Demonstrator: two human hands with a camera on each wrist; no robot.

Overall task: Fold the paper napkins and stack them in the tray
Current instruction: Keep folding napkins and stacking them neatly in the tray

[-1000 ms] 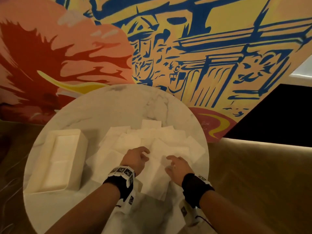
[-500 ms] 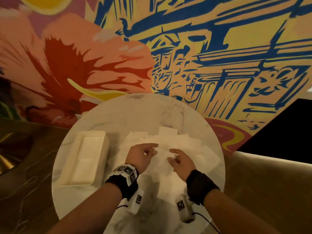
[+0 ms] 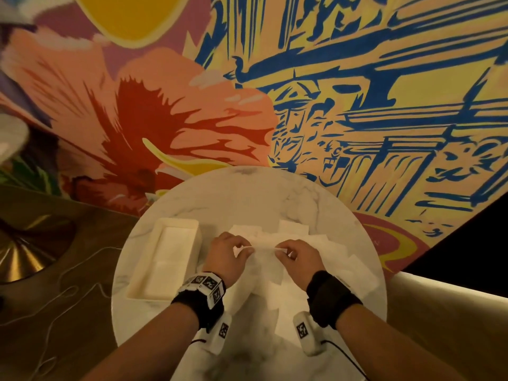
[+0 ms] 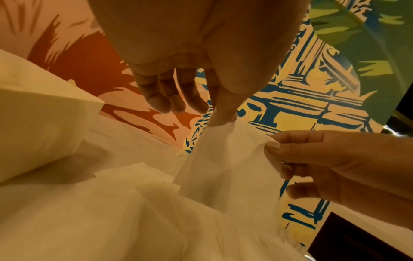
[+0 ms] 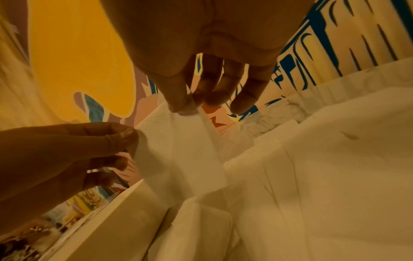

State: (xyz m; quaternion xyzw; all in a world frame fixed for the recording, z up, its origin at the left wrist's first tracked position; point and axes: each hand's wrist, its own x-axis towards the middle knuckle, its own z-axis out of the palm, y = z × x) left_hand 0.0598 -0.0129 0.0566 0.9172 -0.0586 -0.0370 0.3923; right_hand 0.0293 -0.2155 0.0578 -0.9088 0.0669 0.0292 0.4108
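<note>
Napkin, thin white embossed paper (image 4: 225,159), was held up above the loose pile of white paper napkins (image 3: 324,251) on the round white marble table (image 3: 247,193), both hands pinching its top edge.

Risks, as judged:
- Tissue v. thin; pulling the hands apart too hard could tear it along the top edge.
- Sheet hung limp betw. the pinches, so corners might not meet and the fold could go crooked.
- Lower edge looked close to the pile; could drag or lift another napkin w/ it.
- Rectangular cream tray (image 3: 167,259) sat just left of the pile, w/ what looked like folded white napkins inside; a careless drop could land askew on that stack.

Pose:
- Left hand (image 3: 228,257): thumb and forefinger pinched one upper corner, other fingers (image 4: 170,98) loosely curled, clear of the paper.
- Right hand (image 3: 299,259): same pinch on the other corner, remaining fingers hanging free.
- Both wrists raised off the table, knuckles up, hands near each other.
</note>
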